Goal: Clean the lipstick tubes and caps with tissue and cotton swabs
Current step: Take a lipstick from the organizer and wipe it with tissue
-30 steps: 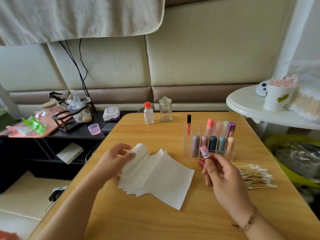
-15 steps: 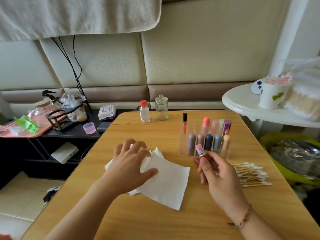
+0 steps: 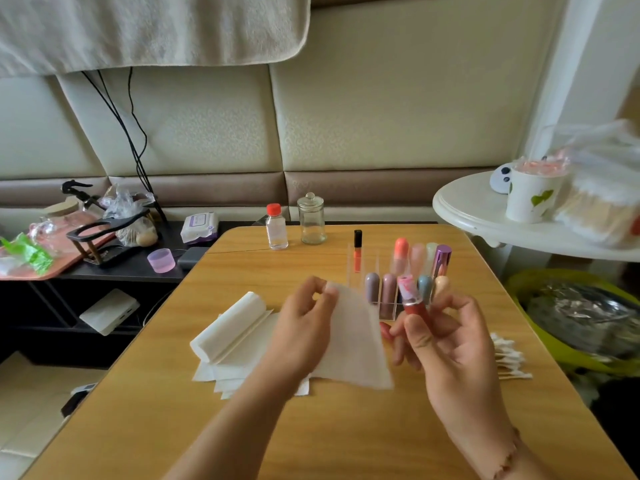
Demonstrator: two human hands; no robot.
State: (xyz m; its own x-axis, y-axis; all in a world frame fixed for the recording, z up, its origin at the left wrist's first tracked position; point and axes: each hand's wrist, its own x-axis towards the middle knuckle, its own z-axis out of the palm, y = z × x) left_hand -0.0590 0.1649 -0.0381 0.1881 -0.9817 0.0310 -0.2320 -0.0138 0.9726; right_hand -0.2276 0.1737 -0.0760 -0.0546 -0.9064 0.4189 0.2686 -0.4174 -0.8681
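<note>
The lipstick [image 3: 414,304] stands nearly upright in my right hand [image 3: 453,351], pinched between thumb and curled fingers above the surface's [image 3: 346,438] middle, its pink marbled cap on top and red body below. My left hand [image 3: 304,327] pinches one tissue [image 3: 356,348] by its top corner, thumb against fingertips, so the sheet hangs lifted just beside the lipstick. Under that hand the tissue stack [image 3: 239,362] lies on the surface toward the left edge, its top sheet curled into a roll. The clear organizer [image 3: 388,308] with more lipsticks stands behind my hands, toward the far right corner. Swabs [image 3: 509,358] lie by the right edge. A red-capped bottle [image 3: 276,227] and a glass jar [image 3: 312,219] stand at the far edge.
</note>
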